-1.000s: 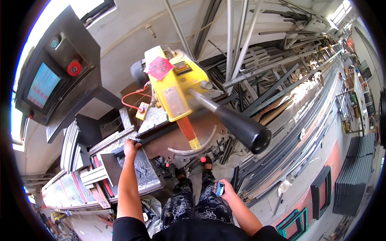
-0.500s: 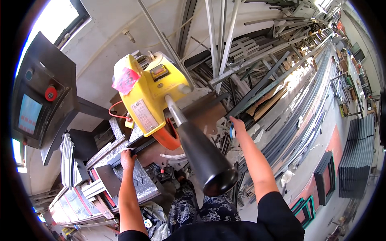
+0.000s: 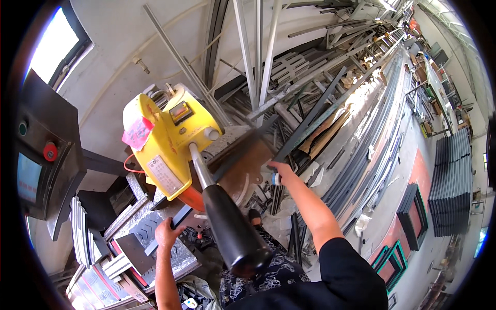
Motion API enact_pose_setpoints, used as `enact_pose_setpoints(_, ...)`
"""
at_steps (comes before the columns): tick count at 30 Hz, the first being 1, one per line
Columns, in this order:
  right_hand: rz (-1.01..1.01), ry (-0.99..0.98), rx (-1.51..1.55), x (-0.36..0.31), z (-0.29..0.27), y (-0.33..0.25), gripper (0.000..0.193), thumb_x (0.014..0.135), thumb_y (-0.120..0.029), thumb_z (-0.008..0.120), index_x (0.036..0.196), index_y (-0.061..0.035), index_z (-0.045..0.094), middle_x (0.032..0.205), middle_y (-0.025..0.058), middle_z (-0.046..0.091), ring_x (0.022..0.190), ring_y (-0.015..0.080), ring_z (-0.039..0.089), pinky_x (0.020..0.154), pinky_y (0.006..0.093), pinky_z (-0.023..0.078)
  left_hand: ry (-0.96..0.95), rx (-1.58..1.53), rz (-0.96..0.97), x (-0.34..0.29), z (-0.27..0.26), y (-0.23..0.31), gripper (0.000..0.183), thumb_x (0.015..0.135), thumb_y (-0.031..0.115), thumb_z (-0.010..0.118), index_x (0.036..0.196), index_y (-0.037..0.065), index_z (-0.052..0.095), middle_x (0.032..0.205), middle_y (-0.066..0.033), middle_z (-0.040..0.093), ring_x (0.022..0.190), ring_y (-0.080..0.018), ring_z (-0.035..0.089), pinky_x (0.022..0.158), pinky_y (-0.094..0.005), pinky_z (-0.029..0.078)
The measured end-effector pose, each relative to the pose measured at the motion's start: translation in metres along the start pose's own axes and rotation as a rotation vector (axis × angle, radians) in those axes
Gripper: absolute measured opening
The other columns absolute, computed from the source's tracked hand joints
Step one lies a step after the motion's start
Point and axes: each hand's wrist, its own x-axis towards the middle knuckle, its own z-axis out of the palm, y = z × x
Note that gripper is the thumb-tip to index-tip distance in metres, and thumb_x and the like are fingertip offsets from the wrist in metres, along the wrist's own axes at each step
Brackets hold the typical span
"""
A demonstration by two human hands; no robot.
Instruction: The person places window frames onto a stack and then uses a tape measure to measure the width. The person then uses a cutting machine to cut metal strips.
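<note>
My left hand (image 3: pixel 166 233) is closed round a grey metal profile (image 3: pixel 182 215) over the speckled worktable (image 3: pixel 178 253). The profile slants up toward a yellow cutting machine (image 3: pixel 173 137), and a blurred dark length in line with it shows beyond. The machine's long black handle (image 3: pixel 232 227) points toward me, with an orange guard (image 3: pixel 192 197) below the yellow body. My right hand (image 3: pixel 284 174), with a pale blue band at the wrist, reaches beside the brown metal plate (image 3: pixel 248 163), near the lower end of a long dark bar (image 3: pixel 310 129). Its fingers are mostly hidden.
At the left stands a dark control panel (image 3: pixel 46 150) with a screen and red button. Piled metal profiles (image 3: pixel 372 124) cover the floor to the right. Upright bars (image 3: pixel 258 51) lean on the wall. Stacked grey profiles (image 3: pixel 449 181) and dark frames (image 3: pixel 412 212) lie further right.
My view has shifted, so the machine sits lower and further left. My left hand has moved nearer to me with the profile, which now slants more steeply. The right hand stays near the dark bar's end.
</note>
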Motion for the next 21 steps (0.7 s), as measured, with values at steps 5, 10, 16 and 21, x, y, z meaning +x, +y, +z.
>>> enact_pose_setpoints(5, 0.080, -0.260, 0.091, -0.074, 0.046, 0.061, 0.027, 0.076, -0.012, 0.078, 0.095, 0.0051, 0.066, 0.082, 0.0110, 0.067, 0.069, 0.0219, 0.064, 0.063, 0.0360, 0.054, -0.008, -0.055, -0.065, 0.003, 0.015, 0.017, 0.046, 0.073, 0.036, 0.075, 0.105, 0.006, 0.062, 0.090, -0.0182, 0.066, 0.086, -0.0382, 0.063, 0.074, -0.0453, 0.049)
enact_pose_setpoints(10, 0.133, -0.444, -0.007, -0.142, 0.141, 0.153, 0.028, 0.076, -0.019, 0.078, 0.093, 0.0008, 0.066, 0.083, 0.0081, 0.066, 0.069, 0.0180, 0.063, 0.062, 0.0329, 0.051, 0.058, -0.177, 0.109, 0.035, 0.032, -0.005, 0.046, 0.073, 0.030, 0.076, 0.108, 0.006, 0.059, 0.098, -0.0193, 0.065, 0.095, -0.0393, 0.060, 0.079, -0.0458, 0.048)
enact_pose_setpoints(16, 0.155, -0.528, -0.094, -0.196, 0.248, 0.248, 0.027, 0.075, -0.027, 0.079, 0.086, -0.0050, 0.068, 0.077, 0.0026, 0.065, 0.063, 0.0141, 0.059, 0.060, 0.0291, 0.046, 0.197, -0.009, 0.081, 0.064, 0.030, -0.024, 0.043, 0.073, 0.023, 0.074, 0.110, 0.005, 0.062, 0.095, -0.0162, 0.063, 0.092, -0.0365, 0.059, 0.080, -0.0455, 0.047)
enact_pose_setpoints(21, 0.258, -0.595, -0.367, -0.206, 0.308, 0.313, 0.042, 0.090, -0.038, 0.057, 0.117, -0.0052, 0.060, 0.113, 0.0058, 0.061, 0.093, 0.0139, 0.056, 0.082, 0.0300, 0.043, 0.400, -0.163, 0.245, 0.024, 0.032, -0.006, 0.046, 0.074, 0.027, 0.074, 0.112, 0.004, 0.062, 0.103, -0.0177, 0.061, 0.098, -0.0373, 0.058, 0.087, -0.0438, 0.047)
